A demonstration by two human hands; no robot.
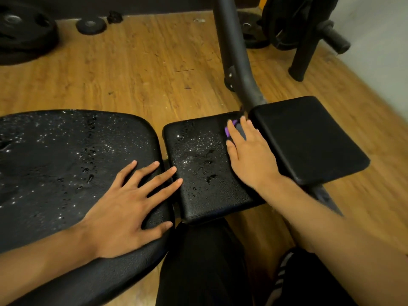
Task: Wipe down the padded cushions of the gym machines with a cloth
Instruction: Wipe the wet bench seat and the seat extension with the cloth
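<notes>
Head view: left hand (130,202) lies flat, fingers spread, holding nothing, braced on the large black padded seat cushion (66,164), which is beaded with droplets. Right hand (247,151) presses a purple cloth (229,129) (mostly hidden under the fingers) onto the far right part of the small black middle pad (198,168), just beside the dry matte black end pad (309,138).

Step, I'd judge: wiping the middle pad, droplets left on its centre. Next: sweep the cloth left across them, then the seat cushion.

Containers: none in view.
</notes>
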